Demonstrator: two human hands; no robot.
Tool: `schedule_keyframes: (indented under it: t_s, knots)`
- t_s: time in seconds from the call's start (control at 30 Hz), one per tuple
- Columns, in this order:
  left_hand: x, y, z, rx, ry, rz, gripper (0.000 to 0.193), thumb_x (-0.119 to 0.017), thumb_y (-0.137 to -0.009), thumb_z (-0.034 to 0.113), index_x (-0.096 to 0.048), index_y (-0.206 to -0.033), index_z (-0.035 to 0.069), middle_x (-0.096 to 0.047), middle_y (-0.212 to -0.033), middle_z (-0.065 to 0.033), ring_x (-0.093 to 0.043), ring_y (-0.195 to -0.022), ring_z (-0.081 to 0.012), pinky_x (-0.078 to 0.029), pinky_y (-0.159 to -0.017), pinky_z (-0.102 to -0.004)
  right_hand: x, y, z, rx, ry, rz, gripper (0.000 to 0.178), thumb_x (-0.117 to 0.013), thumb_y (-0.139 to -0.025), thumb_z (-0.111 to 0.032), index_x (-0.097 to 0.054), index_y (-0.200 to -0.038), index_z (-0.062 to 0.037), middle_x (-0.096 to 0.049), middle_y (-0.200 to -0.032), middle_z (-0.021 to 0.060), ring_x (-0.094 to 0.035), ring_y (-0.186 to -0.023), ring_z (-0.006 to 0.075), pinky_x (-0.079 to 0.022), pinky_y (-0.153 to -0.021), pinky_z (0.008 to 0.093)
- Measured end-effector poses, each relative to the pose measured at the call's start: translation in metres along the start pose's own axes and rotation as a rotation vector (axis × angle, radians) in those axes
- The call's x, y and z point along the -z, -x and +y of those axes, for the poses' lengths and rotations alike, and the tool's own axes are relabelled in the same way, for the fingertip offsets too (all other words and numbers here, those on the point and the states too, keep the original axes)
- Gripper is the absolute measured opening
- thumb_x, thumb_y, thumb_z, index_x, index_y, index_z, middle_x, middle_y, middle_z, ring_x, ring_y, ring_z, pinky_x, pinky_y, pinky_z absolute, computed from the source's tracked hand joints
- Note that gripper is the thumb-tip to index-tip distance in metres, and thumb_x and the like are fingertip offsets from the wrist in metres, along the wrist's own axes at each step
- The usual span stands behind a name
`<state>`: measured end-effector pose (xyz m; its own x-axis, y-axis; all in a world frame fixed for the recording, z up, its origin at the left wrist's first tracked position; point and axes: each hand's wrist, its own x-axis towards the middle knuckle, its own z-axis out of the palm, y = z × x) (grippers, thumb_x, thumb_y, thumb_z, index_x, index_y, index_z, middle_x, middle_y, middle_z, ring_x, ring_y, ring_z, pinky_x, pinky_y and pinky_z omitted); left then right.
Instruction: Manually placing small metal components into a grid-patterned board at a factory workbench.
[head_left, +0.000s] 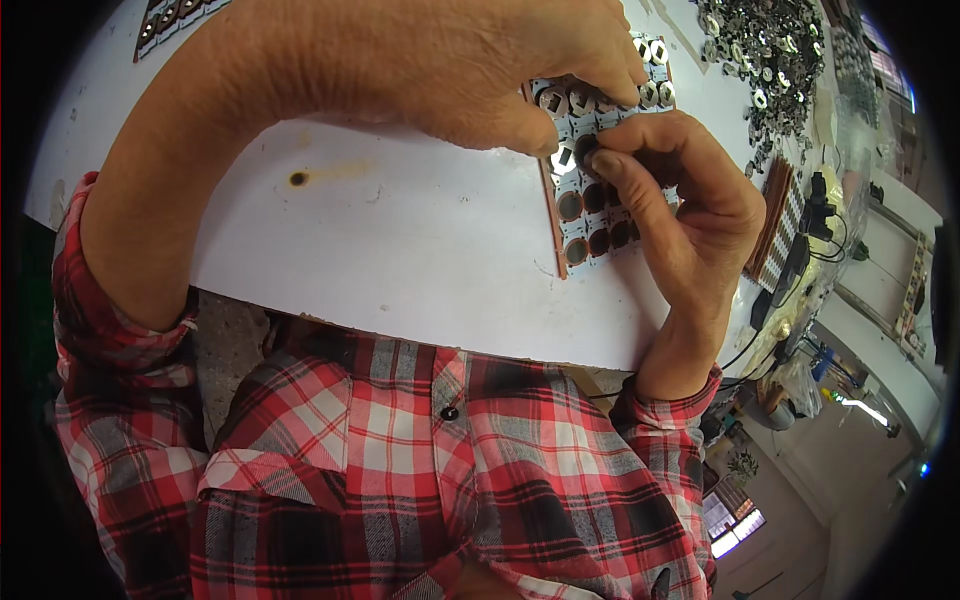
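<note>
A pale panel (554,225) of small joined circuit boards with brown edge strips lies on the white table. Shiny metal clips (562,157) sit in its far rows, while dark round spots fill the nearer ones. My left hand (500,70) reaches across the far part of the panel, thumb and fingers apart, resting on or just over it; fingers hide some of the boards. Between the thumb and forefinger of my right hand (690,190) a small dark round disc (586,152) is pinched, right at the panel's middle rows beside a shiny clip.
Loose metal clips (765,60) are heaped at the far right of the table (400,260). A stack of brown-edged panels (772,225) stands at the right, near black plugs and cables (800,260). Another panel (168,22) lies at the far left. A dark burn mark (298,179) spots the tabletop.
</note>
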<state>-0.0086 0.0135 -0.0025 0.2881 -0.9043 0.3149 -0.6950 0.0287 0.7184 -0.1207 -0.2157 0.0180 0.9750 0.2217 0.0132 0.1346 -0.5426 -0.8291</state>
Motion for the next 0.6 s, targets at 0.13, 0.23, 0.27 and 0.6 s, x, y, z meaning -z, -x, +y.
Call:
schedule_keyframes:
  t_s: [0.13,0.23,0.27,0.6]
  knots:
    - [0.000,0.000,-0.001,-0.087,-0.136,0.069,0.036,-0.068,-0.085,0.004,-0.066,-0.121,0.000,-0.067,-0.118,-0.0141,-0.056,-0.123,-0.0311,-0.038,-0.114,-0.0449,-0.001,-0.001,0.004,0.028,0.012,0.004,0.011,-0.074,-0.092,0.005,-0.071,-0.102,0.0024,-0.071,-0.088,0.0020,-0.067,-0.079,0.0071,-0.052,-0.069,0.0199]
    - [-0.001,-0.003,-0.008,-0.039,-0.025,0.016,0.035,-0.067,-0.085,0.003,-0.066,-0.120,-0.001,-0.067,-0.117,-0.0143,-0.056,-0.123,-0.0312,-0.038,-0.113,-0.0448,-0.001,-0.001,0.003,0.035,0.097,0.035,0.011,-0.074,-0.092,0.004,-0.072,-0.102,0.0015,-0.070,-0.090,0.0014,-0.066,-0.079,0.0063,-0.051,-0.069,0.0192]
    - [-0.001,-0.003,-0.008,-0.054,-0.051,0.017,0.035,-0.067,-0.085,0.003,-0.066,-0.120,-0.001,-0.067,-0.116,-0.0144,-0.056,-0.123,-0.0313,-0.038,-0.113,-0.0448,-0.001,0.000,0.002,0.036,0.097,0.033,0.011,-0.074,-0.092,0.004,-0.072,-0.102,0.0015,-0.070,-0.090,0.0014,-0.066,-0.079,0.0063,-0.051,-0.069,0.0192]
    - [0.000,0.003,0.005,-0.040,-0.006,0.020,0.030,-0.067,-0.084,0.002,-0.067,-0.113,-0.002,-0.068,-0.112,-0.0154,-0.057,-0.124,-0.0342,-0.037,-0.114,-0.0470,-0.009,0.001,-0.002,-0.040,0.035,0.079,0.013,-0.071,-0.084,0.010,-0.071,-0.095,0.0027,-0.062,-0.084,0.0022,-0.062,-0.067,0.0063,-0.046,-0.058,0.0198]
